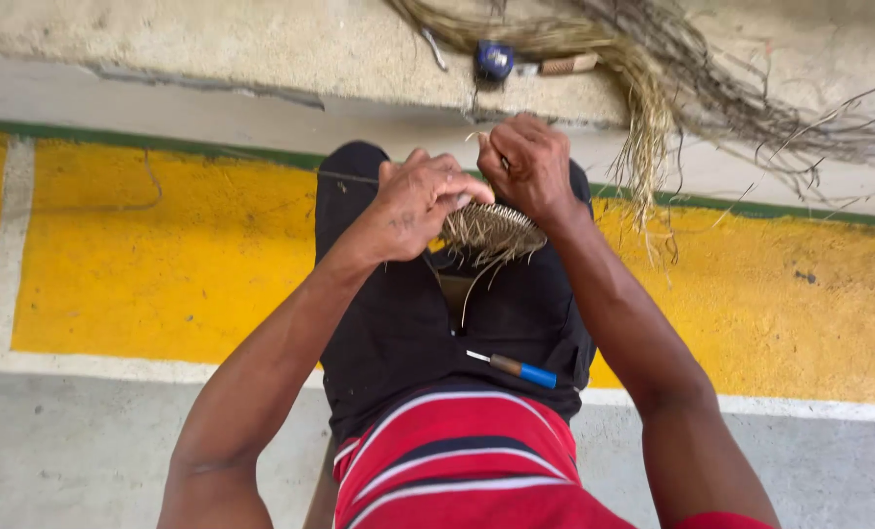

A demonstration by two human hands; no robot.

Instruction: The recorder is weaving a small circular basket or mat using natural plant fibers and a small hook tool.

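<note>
Woven straw disc [491,230] sits over my knees, between both hands, and I judge it a small start: a tight round centre is made, but loose strands stick out all around the edge, so most of the weaving looks left to do. My left hand [420,201] has its fingers closed on the near rim. My right hand [527,162] is pinched on a strand at the far edge. On my lap lies a blue-handled tool [516,368], untouched. Up on the concrete ledge [261,44] waits a long bundle of dry fibre [643,108], plenty unused, beside a blue tape roll [494,59].
</note>
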